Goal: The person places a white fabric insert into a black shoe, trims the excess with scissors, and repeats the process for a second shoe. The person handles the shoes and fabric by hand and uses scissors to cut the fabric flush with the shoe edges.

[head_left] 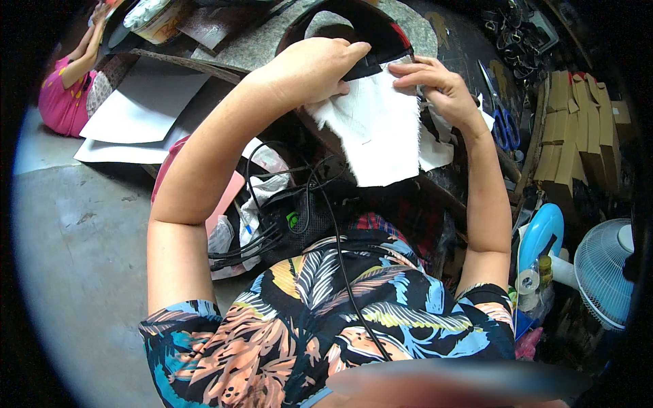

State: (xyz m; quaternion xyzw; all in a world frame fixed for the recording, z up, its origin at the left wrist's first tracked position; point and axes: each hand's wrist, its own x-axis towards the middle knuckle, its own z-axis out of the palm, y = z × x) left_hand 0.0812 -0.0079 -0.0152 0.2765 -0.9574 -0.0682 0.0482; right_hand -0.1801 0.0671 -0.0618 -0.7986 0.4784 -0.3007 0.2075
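Note:
A white piece of cloth [381, 136] with frayed edges hangs from the lower edge of a black curved piece [371, 24] trimmed in red, perhaps a shoe upper; I cannot tell how the two are joined. My left hand [316, 64] is closed on the black piece at its lower left, the thumb by the cloth's top corner. At the cloth's upper right edge, the bent fingers of my right hand [439, 85] pinch it just under the red trim. Both hands work over the rim of a grey speckled round slab [415, 27].
Blue-handled scissors [503, 126] lie at the right, near stacked brown cardboard pieces [568, 136]. A white fan [605, 272] stands lower right. White sheets [143, 109] are at the left. Black cables [320, 183] hang before my lap. Another person [64, 102] sits far left.

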